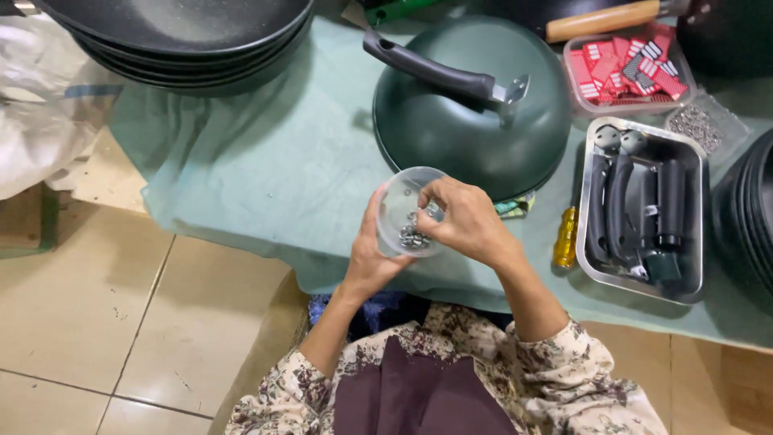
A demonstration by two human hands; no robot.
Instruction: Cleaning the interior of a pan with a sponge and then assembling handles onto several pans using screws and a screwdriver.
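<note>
While my left hand (366, 262) cups a small clear plastic cup (403, 208) at the centre of the frame, my right hand (467, 221) reaches into its mouth with fingers pinched narrow over the little pile of metal screws (413, 236) at the bottom. I cannot tell for sure whether a screw is already between my fingertips; they hide the spot.

Just above the cup, toward the upper middle, a dark green wok (475, 121) lies upside down on the pale green cloth (266, 169), with a black handle (431, 72) resting across its back; the metal bracket end sits on the dome, and I judge it is not yet screwed down, though the joint is too small to read. So the work looks early on this pan: handle laid in place, fastener being fetched, fixing left to do.

At right, a steel tray (588, 242) holds more black handles (636, 205), and a yellow-handled screwdriver (566, 236) lies just beside its left wall. More dark pans are stacked at upper left (177, 36).
</note>
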